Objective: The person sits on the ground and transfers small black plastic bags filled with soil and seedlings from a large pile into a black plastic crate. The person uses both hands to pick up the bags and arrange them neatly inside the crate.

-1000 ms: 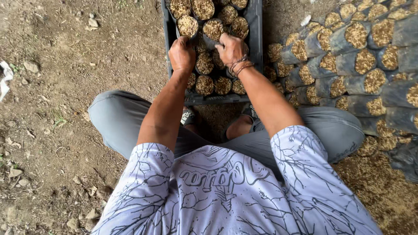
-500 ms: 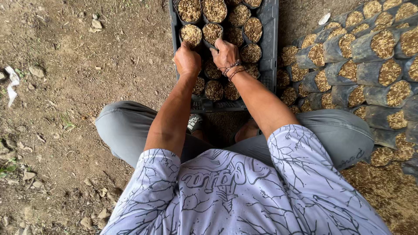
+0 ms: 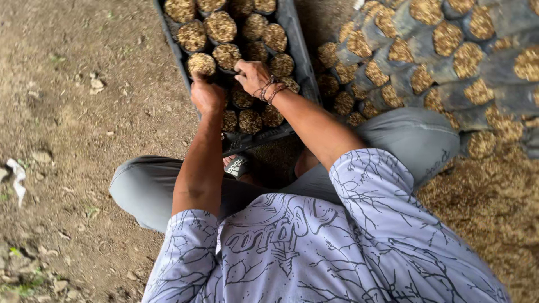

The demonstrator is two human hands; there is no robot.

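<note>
Down on the bare earth, a person squats over a dark plastic tray [image 3: 295, 39] packed with small black bags of brownish planting mix. Both arms reach forward into it. The left hand [image 3: 206, 96] sits at the tray's left edge, its fingers curled shut around the side of one filled bag [image 3: 201, 64], which stands upright in the outer row, just beside the rim. The right hand [image 3: 252, 74] lies a little further in, loosely cupped with the fingers bent down onto the neighbouring bags [image 3: 227, 56] in the middle of the tray; whether it actually pinches one of them cannot be told from this angle. A band of beaded bracelets [image 3: 268, 90] circles the right wrist. The near end of the tray rests close to the person's feet, where a dark sandal [image 3: 237, 166] shows between the grey trouser legs [image 3: 140, 191]. To the right of the tray, many more filled bags [image 3: 449, 39] stand crowded together on the ground, touching one another in rough rows. Loose husk-like material [image 3: 494, 213] covers the soil on that side, while the left side is packed dirt [image 3: 84, 112] with small stones and a scrap of white litter [image 3: 17, 177].
</note>
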